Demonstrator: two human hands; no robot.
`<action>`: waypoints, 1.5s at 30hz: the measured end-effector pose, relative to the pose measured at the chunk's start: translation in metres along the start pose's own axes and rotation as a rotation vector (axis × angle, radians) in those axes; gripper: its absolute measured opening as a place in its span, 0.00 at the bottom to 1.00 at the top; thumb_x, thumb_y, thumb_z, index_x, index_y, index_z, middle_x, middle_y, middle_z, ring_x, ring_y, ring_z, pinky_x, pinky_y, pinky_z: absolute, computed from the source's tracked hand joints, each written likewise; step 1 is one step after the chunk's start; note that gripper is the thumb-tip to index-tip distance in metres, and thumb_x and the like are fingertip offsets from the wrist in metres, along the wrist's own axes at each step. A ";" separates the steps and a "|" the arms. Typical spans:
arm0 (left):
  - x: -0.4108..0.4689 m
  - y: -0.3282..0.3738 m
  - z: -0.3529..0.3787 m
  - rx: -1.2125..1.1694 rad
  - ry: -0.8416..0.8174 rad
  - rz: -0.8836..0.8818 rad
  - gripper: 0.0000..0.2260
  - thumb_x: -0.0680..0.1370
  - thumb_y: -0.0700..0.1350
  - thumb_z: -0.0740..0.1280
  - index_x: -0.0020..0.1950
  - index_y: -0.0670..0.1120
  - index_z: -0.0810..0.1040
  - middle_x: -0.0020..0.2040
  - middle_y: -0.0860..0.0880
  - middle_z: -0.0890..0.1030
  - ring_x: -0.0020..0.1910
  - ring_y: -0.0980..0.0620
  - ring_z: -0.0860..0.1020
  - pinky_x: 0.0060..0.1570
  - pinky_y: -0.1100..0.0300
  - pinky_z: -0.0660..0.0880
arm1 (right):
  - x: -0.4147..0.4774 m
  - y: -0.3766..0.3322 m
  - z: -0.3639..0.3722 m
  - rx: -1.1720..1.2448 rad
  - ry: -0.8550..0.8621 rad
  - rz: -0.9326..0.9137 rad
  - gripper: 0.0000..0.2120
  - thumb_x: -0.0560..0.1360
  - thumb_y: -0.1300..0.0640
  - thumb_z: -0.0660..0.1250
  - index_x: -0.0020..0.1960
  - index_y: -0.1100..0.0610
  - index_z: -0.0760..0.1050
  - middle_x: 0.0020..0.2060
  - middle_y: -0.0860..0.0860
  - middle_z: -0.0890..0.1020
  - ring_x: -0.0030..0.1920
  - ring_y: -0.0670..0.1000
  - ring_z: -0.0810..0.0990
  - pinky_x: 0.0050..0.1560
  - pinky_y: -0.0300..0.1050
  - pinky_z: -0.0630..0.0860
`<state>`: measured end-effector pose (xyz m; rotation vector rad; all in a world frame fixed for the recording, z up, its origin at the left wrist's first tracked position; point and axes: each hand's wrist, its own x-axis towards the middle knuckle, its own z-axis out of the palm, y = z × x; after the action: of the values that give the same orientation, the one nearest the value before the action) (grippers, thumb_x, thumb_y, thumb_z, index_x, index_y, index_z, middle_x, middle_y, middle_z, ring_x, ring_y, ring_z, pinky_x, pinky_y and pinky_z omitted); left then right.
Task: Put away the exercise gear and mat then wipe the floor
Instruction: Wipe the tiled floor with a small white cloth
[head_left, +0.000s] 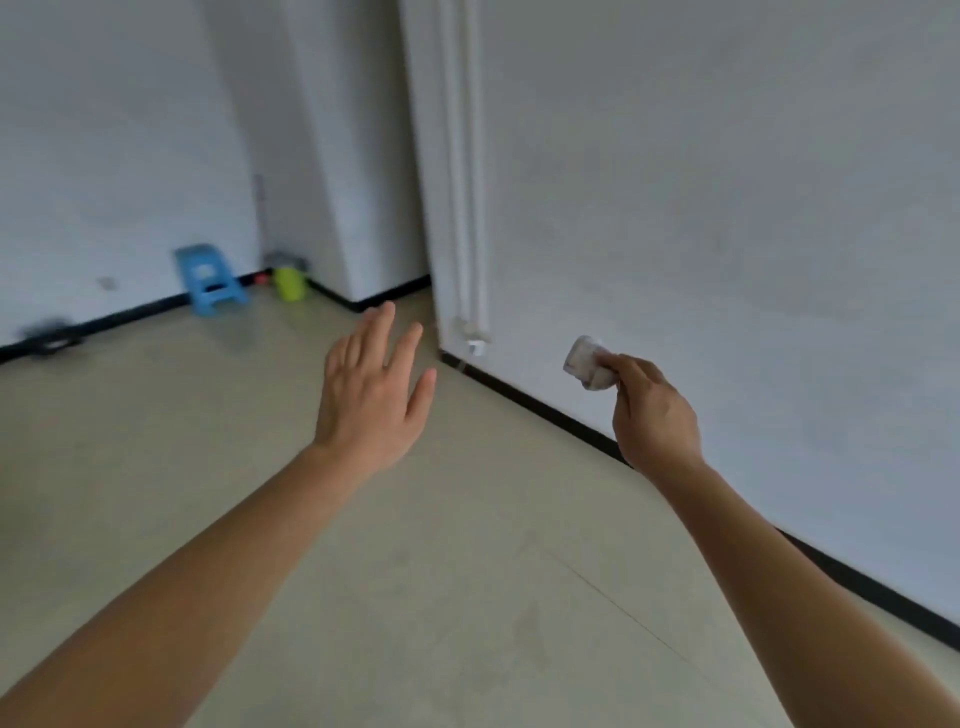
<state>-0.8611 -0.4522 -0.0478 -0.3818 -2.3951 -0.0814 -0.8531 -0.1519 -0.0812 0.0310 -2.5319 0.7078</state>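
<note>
Left hand (371, 387) spread, right hand (652, 410) pinching wad (587, 362)

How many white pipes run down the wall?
2. Both stand upright, side by side, on the wall near its corner: the left pipe and the right pipe. Their tops run out of frame. The picture is blurry, but none looks hidden.

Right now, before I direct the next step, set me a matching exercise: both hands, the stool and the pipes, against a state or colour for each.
Things:
1 left hand
2 right hand
3 stool
4 pipes

States:
A white, running upright
B pinches a small whitish wad
C open, fingers spread
D blue, standing on the floor

Pairs: 1-C, 2-B, 3-D, 4-A
</note>
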 end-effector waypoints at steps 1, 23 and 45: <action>-0.014 -0.031 -0.013 0.061 -0.002 -0.045 0.24 0.80 0.54 0.57 0.71 0.42 0.72 0.74 0.36 0.66 0.71 0.37 0.67 0.65 0.40 0.67 | 0.009 -0.030 0.022 0.030 -0.028 -0.057 0.24 0.78 0.67 0.56 0.70 0.49 0.72 0.67 0.50 0.76 0.55 0.58 0.80 0.46 0.52 0.78; -0.027 -0.553 -0.043 0.442 -0.021 -0.509 0.26 0.80 0.56 0.50 0.72 0.43 0.71 0.75 0.39 0.67 0.74 0.40 0.65 0.65 0.39 0.68 | 0.190 -0.508 0.406 0.064 -0.264 -0.644 0.29 0.77 0.67 0.60 0.74 0.46 0.66 0.73 0.49 0.69 0.62 0.56 0.78 0.47 0.47 0.75; 0.166 -1.055 0.204 0.533 -0.076 -0.573 0.27 0.81 0.56 0.51 0.75 0.43 0.67 0.77 0.39 0.62 0.75 0.40 0.62 0.69 0.40 0.64 | 0.555 -0.801 0.863 0.083 -0.334 -0.791 0.25 0.78 0.65 0.60 0.72 0.48 0.69 0.69 0.48 0.73 0.55 0.54 0.80 0.44 0.44 0.70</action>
<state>-1.4201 -1.3853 -0.0446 0.5570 -2.4106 0.3121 -1.6158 -1.2058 -0.0670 1.1879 -2.4665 0.4952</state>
